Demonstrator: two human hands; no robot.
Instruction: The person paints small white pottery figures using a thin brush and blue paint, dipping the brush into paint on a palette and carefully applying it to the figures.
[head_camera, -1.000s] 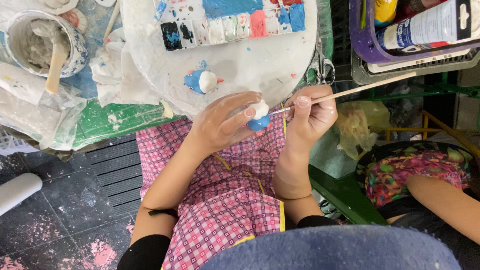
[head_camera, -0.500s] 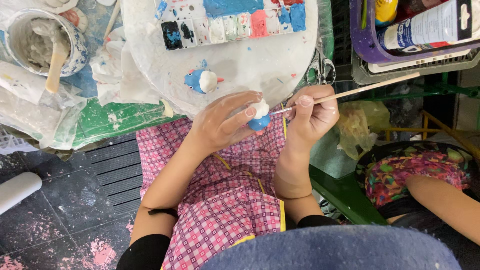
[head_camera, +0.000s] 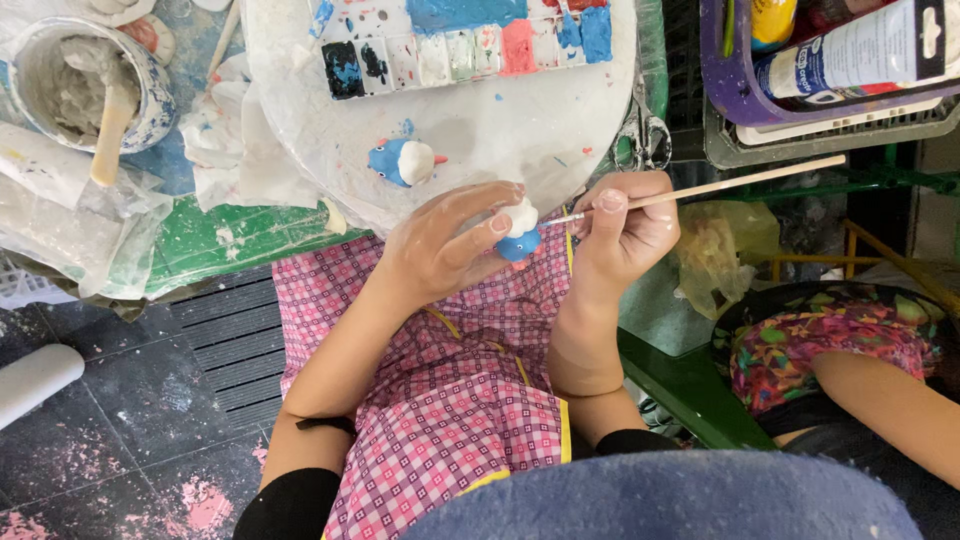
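My left hand (head_camera: 445, 245) pinches a small white and blue clay figurine (head_camera: 520, 232) between thumb and fingers, above my lap in a pink checked apron (head_camera: 440, 400). In my right hand (head_camera: 625, 228) is a thin wooden paintbrush (head_camera: 720, 185), its tip touching the figurine's right side while its handle points up to the right. A second small blue and white bird figurine (head_camera: 402, 162) lies on the round white board (head_camera: 500, 130) just above my left hand. At the board's top edge sits a paint palette (head_camera: 460, 45) with black, blue, white and pink wells.
A white cup (head_camera: 85, 80) of grey paste with a wooden stick stands at top left, beside crumpled plastic. A purple basket (head_camera: 830, 60) with paint tubes sits top right. Another person's arm (head_camera: 880, 400) and colourful clothing are at the right. A white roll (head_camera: 35, 380) lies on the dark floor.
Almost nothing differs; both hands stay on the figurine and the brush tip stays at its side.
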